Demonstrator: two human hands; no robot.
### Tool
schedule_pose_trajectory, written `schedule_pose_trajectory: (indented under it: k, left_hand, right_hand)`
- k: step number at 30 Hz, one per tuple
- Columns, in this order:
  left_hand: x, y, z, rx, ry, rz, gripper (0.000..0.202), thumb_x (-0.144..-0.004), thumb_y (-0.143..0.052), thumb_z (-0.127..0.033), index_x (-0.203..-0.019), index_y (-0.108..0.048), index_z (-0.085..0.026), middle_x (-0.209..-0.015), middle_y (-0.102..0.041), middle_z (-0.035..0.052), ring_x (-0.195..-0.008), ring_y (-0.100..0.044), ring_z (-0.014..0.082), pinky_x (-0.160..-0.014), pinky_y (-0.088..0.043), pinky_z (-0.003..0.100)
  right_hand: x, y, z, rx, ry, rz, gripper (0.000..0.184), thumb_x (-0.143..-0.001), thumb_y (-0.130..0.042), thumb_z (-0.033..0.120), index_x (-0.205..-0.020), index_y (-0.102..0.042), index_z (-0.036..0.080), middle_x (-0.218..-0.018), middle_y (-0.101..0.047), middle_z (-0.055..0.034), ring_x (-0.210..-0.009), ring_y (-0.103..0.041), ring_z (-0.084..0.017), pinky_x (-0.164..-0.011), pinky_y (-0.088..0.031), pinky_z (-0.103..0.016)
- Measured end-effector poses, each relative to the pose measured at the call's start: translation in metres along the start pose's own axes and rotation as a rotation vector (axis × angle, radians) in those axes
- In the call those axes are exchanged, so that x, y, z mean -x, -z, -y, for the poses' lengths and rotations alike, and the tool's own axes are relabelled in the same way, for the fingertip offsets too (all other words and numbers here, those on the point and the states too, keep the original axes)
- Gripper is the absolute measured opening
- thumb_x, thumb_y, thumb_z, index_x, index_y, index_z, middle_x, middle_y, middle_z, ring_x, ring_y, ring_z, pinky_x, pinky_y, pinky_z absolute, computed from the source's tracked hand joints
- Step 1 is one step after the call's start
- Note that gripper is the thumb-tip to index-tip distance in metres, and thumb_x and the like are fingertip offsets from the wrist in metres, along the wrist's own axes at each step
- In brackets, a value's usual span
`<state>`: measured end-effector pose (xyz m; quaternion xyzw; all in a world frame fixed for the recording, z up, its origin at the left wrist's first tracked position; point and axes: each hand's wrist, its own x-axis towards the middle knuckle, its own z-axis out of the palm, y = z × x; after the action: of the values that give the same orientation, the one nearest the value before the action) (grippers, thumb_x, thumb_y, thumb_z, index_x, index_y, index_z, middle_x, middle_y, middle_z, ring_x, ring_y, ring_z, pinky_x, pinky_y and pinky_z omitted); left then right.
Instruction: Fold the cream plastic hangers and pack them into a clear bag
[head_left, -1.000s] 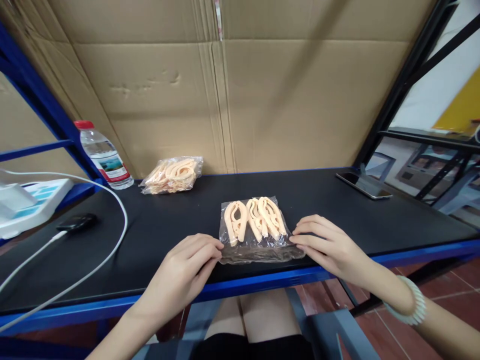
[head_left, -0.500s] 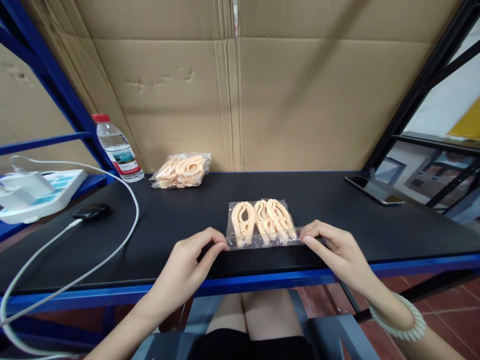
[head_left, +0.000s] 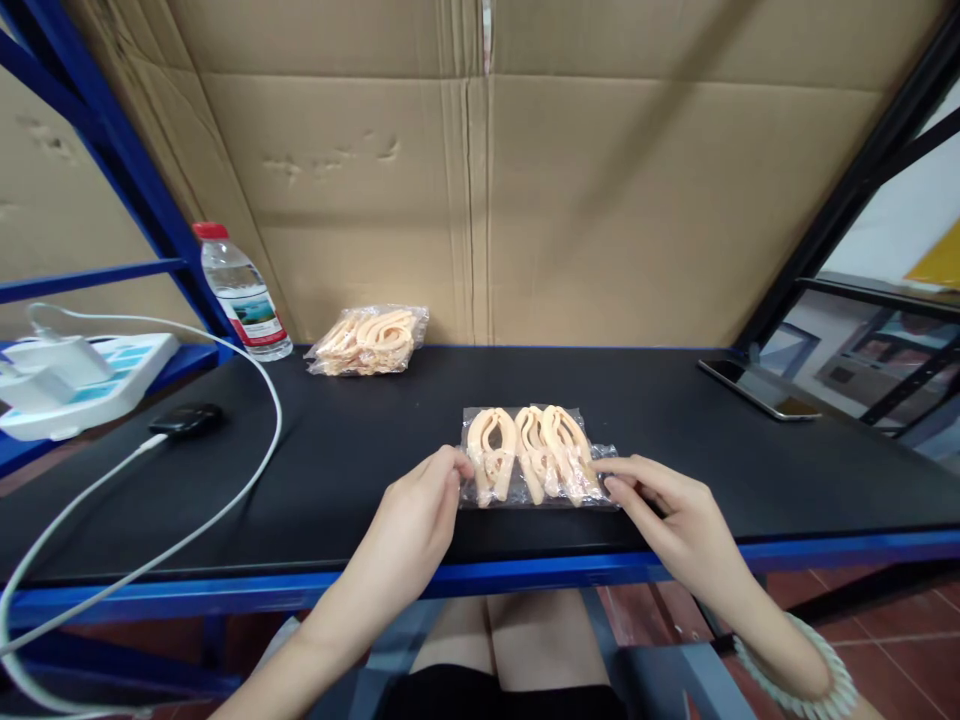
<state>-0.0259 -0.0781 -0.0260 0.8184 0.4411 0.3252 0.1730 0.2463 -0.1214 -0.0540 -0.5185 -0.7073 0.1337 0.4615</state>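
Observation:
A clear plastic bag of peach-coloured plastic clips (head_left: 532, 455) lies on the black table top (head_left: 360, 440) near its front edge. My left hand (head_left: 416, 525) pinches the bag's near-left corner, fingers closed on the film. On the other side, my right hand (head_left: 671, 520) grips the near-right corner, thumb and fingers pressed on the folded flap. A pale beaded bracelet (head_left: 802, 675) sits on my right wrist.
A second filled bag of clips (head_left: 369, 340) lies at the back left beside a water bottle (head_left: 240, 295). A white cable (head_left: 225, 480) runs to a small black device (head_left: 184, 418). A white power strip (head_left: 75, 385) sits far left, a phone (head_left: 757, 388) at the right. Cardboard forms the back wall.
The bag's open near flap has been folded under or over, so the bag looks shorter. Both hands moved inward and forward to its near corners. The camera tilted slightly.

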Motion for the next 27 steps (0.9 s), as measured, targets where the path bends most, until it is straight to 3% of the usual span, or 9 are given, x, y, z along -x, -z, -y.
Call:
schedule_pose_trajectory:
  k: [5, 7, 10, 16, 20, 23, 27]
  left_hand:
    - [0.001, 0.001, 0.000, 0.024, 0.014, 0.067, 0.018, -0.097, -0.040, -0.028, -0.093, -0.058, -0.023, -0.083, -0.061, -0.0010, -0.073, -0.058, 0.0150, -0.069, -0.044, 0.026]
    - [0.001, -0.001, 0.001, -0.005, -0.004, 0.062, 0.008, -0.091, -0.055, -0.030, -0.091, -0.059, -0.023, -0.080, -0.059, -0.0019, -0.071, -0.058, 0.0153, -0.067, -0.045, 0.026]
    - [0.001, -0.003, 0.004, -0.065, -0.050, 0.031, 0.014, -0.081, -0.066, -0.026, -0.093, -0.059, -0.022, -0.080, -0.057, -0.0017, -0.072, -0.058, 0.0165, -0.067, -0.047, 0.027]
    - [0.003, 0.002, 0.014, -0.083, -0.123, 0.050, 0.022, -0.085, -0.062, -0.020, -0.106, -0.063, -0.024, -0.101, -0.059, 0.0028, -0.085, -0.062, 0.0174, -0.079, -0.051, 0.030]
    - [0.003, 0.007, 0.016, -0.187, -0.201, 0.053, 0.023, -0.088, -0.058, -0.016, -0.109, -0.064, -0.024, -0.111, -0.054, 0.0044, -0.085, -0.060, 0.0159, -0.079, -0.051, 0.029]
    - [0.000, 0.010, 0.011, -0.364, -0.315, 0.060, 0.022, -0.092, -0.052, -0.013, -0.109, -0.064, -0.019, -0.108, -0.056, 0.0073, -0.091, -0.058, 0.0201, -0.079, -0.050, 0.033]
    - [-0.006, 0.012, 0.003, -0.615, -0.463, 0.135, 0.022, -0.094, -0.048, -0.010, -0.111, -0.062, -0.013, -0.089, -0.062, 0.0077, -0.084, -0.057, 0.0232, -0.070, -0.048, 0.036]
  right_hand:
    - [0.001, 0.007, -0.002, 0.078, 0.035, 0.030, 0.022, -0.095, -0.053, 0.024, -0.107, -0.071, 0.024, -0.080, -0.063, -0.0017, -0.073, -0.059, -0.015, -0.067, -0.046, -0.026]
    - [0.002, 0.011, -0.003, 0.084, 0.063, 0.064, 0.023, -0.096, -0.053, 0.023, -0.111, -0.070, 0.024, -0.081, -0.062, -0.0016, -0.074, -0.058, -0.015, -0.068, -0.047, -0.026]
    - [0.003, 0.016, -0.004, 0.106, 0.134, 0.097, 0.026, -0.091, -0.062, 0.024, -0.117, -0.067, 0.024, -0.081, -0.061, -0.0014, -0.077, -0.058, -0.016, -0.070, -0.048, -0.027]
    - [0.003, 0.013, -0.009, 0.279, 0.342, 0.009, 0.026, -0.089, -0.064, 0.021, -0.115, -0.066, 0.022, -0.089, -0.061, -0.0067, -0.083, -0.058, -0.021, -0.070, -0.052, -0.033]
    - [-0.001, 0.013, -0.008, 0.378, 0.478, 0.042, 0.038, -0.091, -0.059, 0.015, -0.129, -0.058, 0.020, -0.111, -0.062, -0.0127, -0.099, -0.059, -0.025, -0.082, -0.053, -0.039]
    - [-0.004, 0.017, -0.006, 0.420, 0.596, 0.096, 0.040, -0.091, -0.058, 0.010, -0.130, -0.056, 0.019, -0.113, -0.067, -0.0110, -0.105, -0.060, -0.026, -0.084, -0.054, -0.041]
    - [-0.007, 0.019, -0.010, 0.456, 0.748, 0.024, 0.043, -0.088, -0.056, 0.002, -0.129, -0.058, 0.016, -0.109, -0.072, -0.0111, -0.110, -0.063, -0.029, -0.084, -0.057, -0.044]
